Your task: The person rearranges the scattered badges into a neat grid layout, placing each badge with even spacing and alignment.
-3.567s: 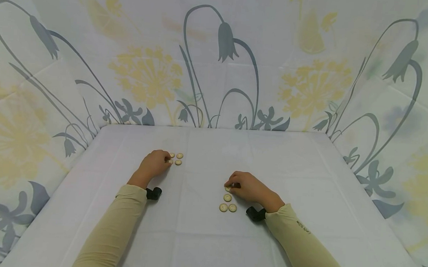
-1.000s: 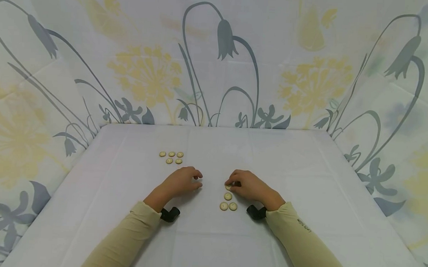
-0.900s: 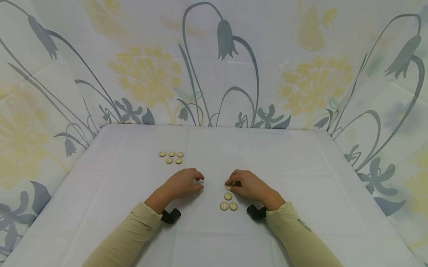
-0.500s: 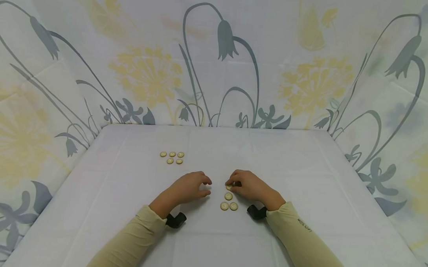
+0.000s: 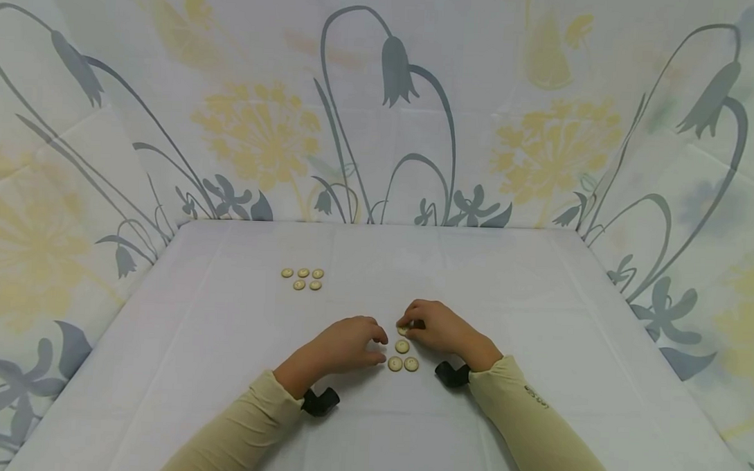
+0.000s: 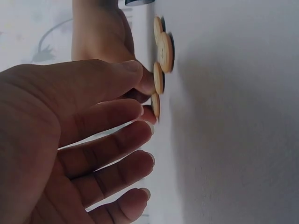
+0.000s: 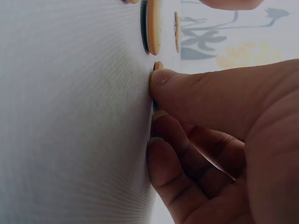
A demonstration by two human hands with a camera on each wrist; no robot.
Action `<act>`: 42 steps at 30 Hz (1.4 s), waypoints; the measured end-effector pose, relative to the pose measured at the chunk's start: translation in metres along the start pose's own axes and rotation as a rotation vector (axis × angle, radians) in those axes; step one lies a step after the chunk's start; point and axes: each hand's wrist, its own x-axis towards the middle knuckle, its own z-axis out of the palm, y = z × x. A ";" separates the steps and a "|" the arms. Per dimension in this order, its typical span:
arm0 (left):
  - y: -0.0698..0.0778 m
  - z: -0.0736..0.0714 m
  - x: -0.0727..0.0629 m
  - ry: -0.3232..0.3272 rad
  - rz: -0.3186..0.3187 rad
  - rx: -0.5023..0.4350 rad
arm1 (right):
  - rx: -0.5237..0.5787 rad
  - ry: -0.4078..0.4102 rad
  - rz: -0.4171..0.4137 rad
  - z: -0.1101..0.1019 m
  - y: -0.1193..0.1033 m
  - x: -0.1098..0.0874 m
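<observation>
Discs (image 5: 402,346), round-edged, on creased white cloth (image 5: 513,278)

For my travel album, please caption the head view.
Right hand pinches one round cream button, left hand open beside three matching buttons.

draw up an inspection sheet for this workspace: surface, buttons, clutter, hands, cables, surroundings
Surface: flat white cloth, lightly creased
Far group: five round cream buttons, material unclear, three in the back row, two in front
Near group: four similar round buttons, two side by side at the front, two lined up behind
Clutter: nothing seen
Left hand: fingers parted, nothing held, beside the near group
Right hand: pinches the near group's farthest button
Cables: nothing seen
Surroundings: white fabric backdrop printed with grey and yellow flowers
</observation>
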 end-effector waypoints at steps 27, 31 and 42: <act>0.020 0.018 0.006 0.007 0.103 0.123 | 0.001 0.007 -0.030 0.000 0.000 -0.001; 0.022 0.019 0.006 0.015 0.108 0.153 | 0.001 0.006 -0.028 0.001 0.000 -0.001; 0.020 0.018 0.008 -0.006 0.094 0.051 | -0.001 0.015 -0.028 0.000 -0.001 -0.001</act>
